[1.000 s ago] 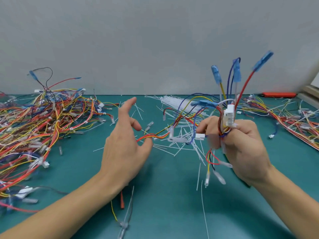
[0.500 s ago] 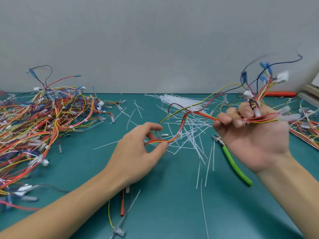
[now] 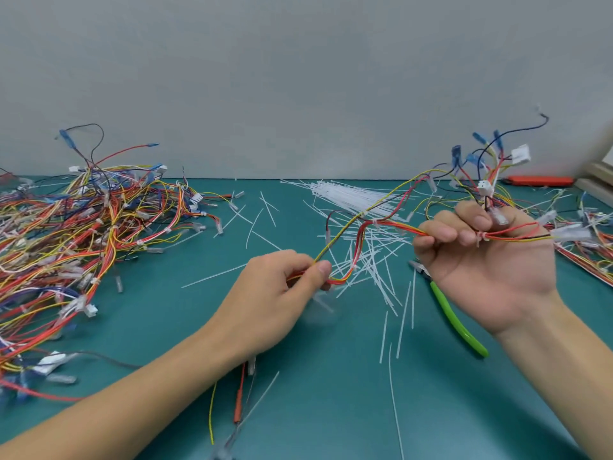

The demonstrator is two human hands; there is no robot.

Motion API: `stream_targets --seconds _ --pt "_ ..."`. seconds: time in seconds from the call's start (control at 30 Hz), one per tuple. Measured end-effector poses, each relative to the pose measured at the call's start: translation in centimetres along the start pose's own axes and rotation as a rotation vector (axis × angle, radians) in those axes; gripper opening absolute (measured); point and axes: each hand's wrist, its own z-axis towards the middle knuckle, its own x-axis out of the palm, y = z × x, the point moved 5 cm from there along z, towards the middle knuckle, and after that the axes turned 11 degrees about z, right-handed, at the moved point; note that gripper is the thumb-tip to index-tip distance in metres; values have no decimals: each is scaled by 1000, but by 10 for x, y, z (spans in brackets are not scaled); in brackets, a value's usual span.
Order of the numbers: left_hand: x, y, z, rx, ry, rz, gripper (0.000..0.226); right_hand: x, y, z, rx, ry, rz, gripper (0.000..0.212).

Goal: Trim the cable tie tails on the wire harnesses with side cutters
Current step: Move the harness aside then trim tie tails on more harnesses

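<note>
Both hands hold one wire harness (image 3: 361,227) of red, yellow and orange wires stretched above the green mat. My left hand (image 3: 275,293) pinches its lower end between thumb and fingers. My right hand (image 3: 484,257), palm up, grips the other end, where blue terminals and white connectors (image 3: 520,154) stick up. A small white cable tie (image 3: 480,238) wraps the wires at my right fingers. The side cutters (image 3: 454,320), with green handles, lie on the mat under my right hand, partly hidden by it.
A big heap of harnesses (image 3: 73,240) covers the left of the mat. More harnesses (image 3: 583,247) lie at the right edge. Cut white tie tails (image 3: 374,260) and a bundle of fresh ties (image 3: 345,194) litter the middle. An orange tool (image 3: 540,180) rests by the back wall.
My right hand swung right and turned palm up, uncovering the side cutters on the mat. My left hand closed on the harness, which is now drawn out between both hands.
</note>
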Motion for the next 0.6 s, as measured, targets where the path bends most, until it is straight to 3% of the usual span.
stream_targets --seconds 0.17,0.3,0.4,0.6 --pt "5 -6 0 -318 309 -878 40 -12 2 3 -42 -137 92 20" --pt "10 -15 -2 -433 497 -1286 35 -16 -5 5 -26 -229 47 19" --pt "10 -21 -4 -402 582 -1415 30 -18 -10 5 0 -277 18 20" --pt "16 -24 -14 -326 624 -1304 36 -13 -21 4 50 -198 -210 17"
